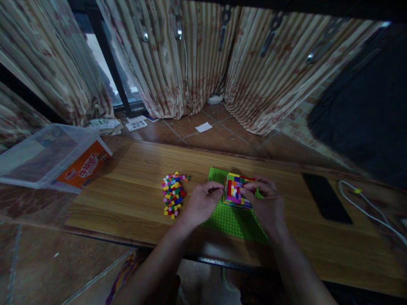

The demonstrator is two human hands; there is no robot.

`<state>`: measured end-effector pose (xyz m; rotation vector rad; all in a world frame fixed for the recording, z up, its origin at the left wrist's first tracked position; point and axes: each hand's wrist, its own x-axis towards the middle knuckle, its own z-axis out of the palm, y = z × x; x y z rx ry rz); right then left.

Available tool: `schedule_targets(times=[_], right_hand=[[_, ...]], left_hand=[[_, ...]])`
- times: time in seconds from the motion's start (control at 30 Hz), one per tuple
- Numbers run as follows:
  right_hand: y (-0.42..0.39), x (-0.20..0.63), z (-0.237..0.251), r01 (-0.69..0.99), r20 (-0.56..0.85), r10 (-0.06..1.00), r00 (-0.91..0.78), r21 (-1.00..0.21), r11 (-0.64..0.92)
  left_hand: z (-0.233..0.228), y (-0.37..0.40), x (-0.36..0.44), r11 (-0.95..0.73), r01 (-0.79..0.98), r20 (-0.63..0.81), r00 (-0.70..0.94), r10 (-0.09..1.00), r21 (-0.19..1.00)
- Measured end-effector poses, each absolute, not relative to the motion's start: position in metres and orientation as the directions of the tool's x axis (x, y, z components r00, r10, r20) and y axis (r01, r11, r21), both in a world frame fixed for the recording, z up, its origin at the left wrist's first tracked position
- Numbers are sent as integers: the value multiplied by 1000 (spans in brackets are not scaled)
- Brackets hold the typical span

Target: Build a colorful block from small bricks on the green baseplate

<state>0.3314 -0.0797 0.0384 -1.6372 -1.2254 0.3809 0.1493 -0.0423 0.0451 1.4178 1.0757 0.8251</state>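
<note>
In the middle of the frame I see a small block build (235, 189) made of many bright little bricks, red, yellow, blue, pink and green. It sits on a flat green base plate (233, 218), near the plate's top edge. The plate lies on the wooden table (133, 178).

My left hand (201, 203) is just left of the build. Its fingers curl in and the fingertips touch the build's left side. My right hand (266, 202) is on the right side. Its fingers bend over the top right edge of the build and press on it. So both hands are closed around the build, one on each side.

To the left of my left hand there is a pile of loose bricks (173, 194) in many colors, lying on the table.

Further out, at the right of the frame, a black phone (326, 197) lies flat on the table. Beside it runs a white cable (369, 212).

At the left of the frame a clear plastic box (38, 154) lies tipped on its side, with an orange card (84, 165) in it.

Behind the table I see a brown tiled floor (219, 135) with a white paper scrap (203, 126) on it, and striped curtains (197, 55) hang across the top of the frame.
</note>
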Motion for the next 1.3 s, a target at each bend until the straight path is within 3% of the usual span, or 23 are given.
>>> schedule_targets(times=[0.43, 0.53, 0.63, 0.8, 0.93, 1.03, 1.1, 1.3], right_hand=[[-76, 339, 37, 26, -80, 880, 469, -994, -105], [-76, 342, 42, -164, -129, 829, 544, -985, -46], [-75, 344, 47, -214, -93, 768, 633, -975, 58], [-78, 333, 58, -137, 24, 726, 687, -977, 162], [-90, 314, 68, 165, 292, 689, 663, -955, 247], [-102, 295, 74, 395, 496, 730, 470, -858, 329], [-108, 283, 75, 465, 548, 783, 292, -797, 385], [-113, 249, 62, 524, 437, 894, -103, -740, 422]], left_hand=[[44, -45, 155, 75, 119, -115, 372, 921, 990], [43, -44, 152, 49, 129, -93, 366, 926, 990], [40, -41, 148, 40, 132, -82, 333, 939, 990], [41, -36, 143, 70, 97, -93, 268, 959, 993], [52, -30, 131, 96, -16, -92, 158, 983, 995], [61, -24, 116, 92, -91, -92, 7, 996, 992], [65, -19, 105, 99, -140, -111, -79, 991, 985], [67, -11, 86, 78, -327, -145, -185, 972, 942]])
